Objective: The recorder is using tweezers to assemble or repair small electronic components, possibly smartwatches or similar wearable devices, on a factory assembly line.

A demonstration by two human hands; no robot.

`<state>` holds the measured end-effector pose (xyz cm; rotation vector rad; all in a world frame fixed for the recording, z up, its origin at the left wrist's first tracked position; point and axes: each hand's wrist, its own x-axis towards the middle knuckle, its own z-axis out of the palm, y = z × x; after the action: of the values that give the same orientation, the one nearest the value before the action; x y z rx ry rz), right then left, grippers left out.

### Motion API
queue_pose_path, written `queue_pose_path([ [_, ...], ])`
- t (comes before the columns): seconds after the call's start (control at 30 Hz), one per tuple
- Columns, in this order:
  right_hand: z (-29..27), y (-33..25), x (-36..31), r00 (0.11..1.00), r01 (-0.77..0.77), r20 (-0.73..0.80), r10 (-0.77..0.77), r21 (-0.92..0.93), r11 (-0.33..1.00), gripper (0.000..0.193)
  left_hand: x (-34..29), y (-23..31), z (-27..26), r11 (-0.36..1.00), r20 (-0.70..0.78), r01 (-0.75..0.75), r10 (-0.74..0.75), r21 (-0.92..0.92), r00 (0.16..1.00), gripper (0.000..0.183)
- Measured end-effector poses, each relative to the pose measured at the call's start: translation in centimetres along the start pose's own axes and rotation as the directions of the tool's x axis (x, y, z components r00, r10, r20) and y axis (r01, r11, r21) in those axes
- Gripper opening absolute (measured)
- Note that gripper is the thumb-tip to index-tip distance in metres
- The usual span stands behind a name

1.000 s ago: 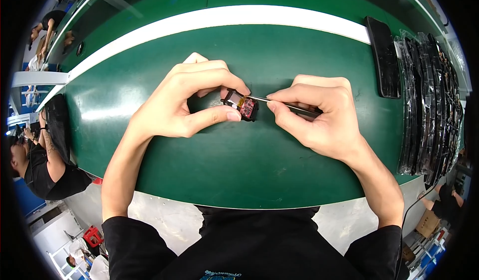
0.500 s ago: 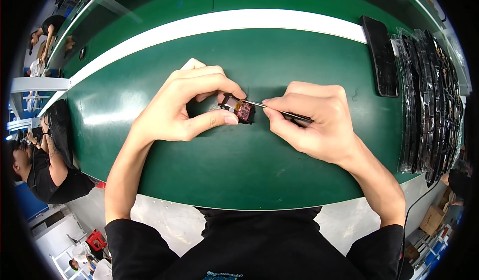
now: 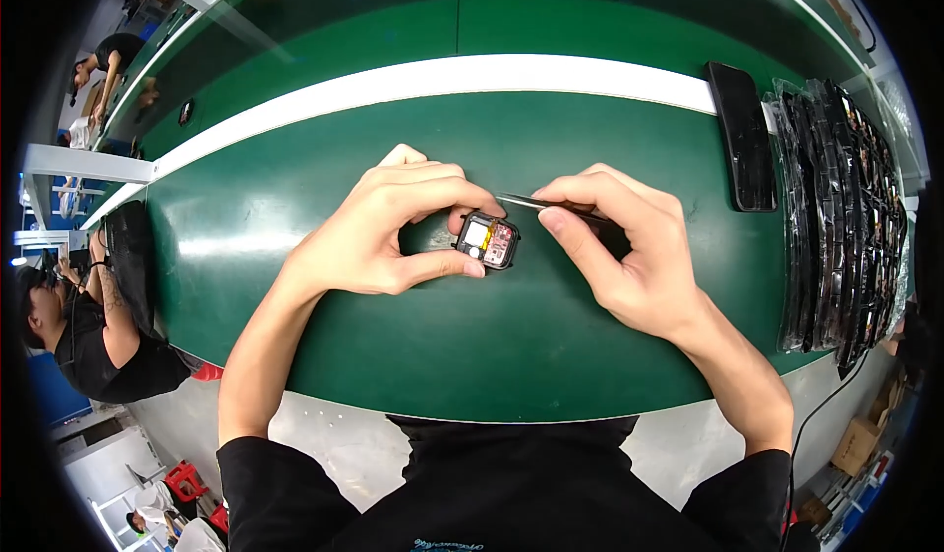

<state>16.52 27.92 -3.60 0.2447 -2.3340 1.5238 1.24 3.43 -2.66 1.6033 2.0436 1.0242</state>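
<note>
Between its thumb and fingers, my left hand [image 3: 393, 223] grips a small black smartwatch case [image 3: 489, 240] just above the green table. The case lies opened with its inside facing up: a pale silvery block on the left, a yellow strip in the middle, a red circuit board on the right. My right hand [image 3: 629, 237] is closed on a pair of metal tweezers [image 3: 536, 201]. The tweezers point left; their tips are apart from the case, near my left index finger. Whether the tips pinch anything is too small to tell.
On the right of the green table [image 3: 413, 355] stands a stack of black trays in clear plastic [image 3: 836, 218]. A black phone-like slab [image 3: 742, 139] leans beside it. A white strip [image 3: 442, 78] crosses behind my hands. At the left, a person in black [image 3: 103, 341] sits near a black bag [image 3: 128, 262].
The tweezer tips have come away from the watch case, and my right fingers have loosened around them. The case now faces up more squarely. The whole view has shifted slightly.
</note>
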Motion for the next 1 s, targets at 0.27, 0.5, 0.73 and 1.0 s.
queue_pose_path([
  [0.27, 1.8, -1.4, -0.2, 0.996, 0.010, 0.089, 0.009, -0.213, 0.977, 0.042, -0.4, 0.5, -0.4, 0.996, -0.065, 0.063, -0.068, -0.064, 0.996, 0.067],
  [0.5, 1.4, -2.0, -1.1, 0.986, 0.034, 0.166, 0.025, -0.343, 0.939, 0.046, -0.7, 0.4, 0.2, 0.982, 0.004, 0.015, -0.014, -0.191, 1.000, 0.063],
  [0.73, 0.9, -1.8, -1.0, 0.985, 0.032, 0.170, 0.016, -0.277, 0.960, 0.040, -0.5, 0.4, -1.5, 0.927, 0.058, 0.061, -0.042, -0.369, 0.997, 0.058],
  [1.0, -1.2, -2.1, -1.7, 0.996, 0.048, 0.080, -0.024, -0.319, 0.947, 0.041, -3.5, -6.0, -7.1, 0.928, -0.530, 0.225, -0.356, -0.297, 0.770, 0.024],
])
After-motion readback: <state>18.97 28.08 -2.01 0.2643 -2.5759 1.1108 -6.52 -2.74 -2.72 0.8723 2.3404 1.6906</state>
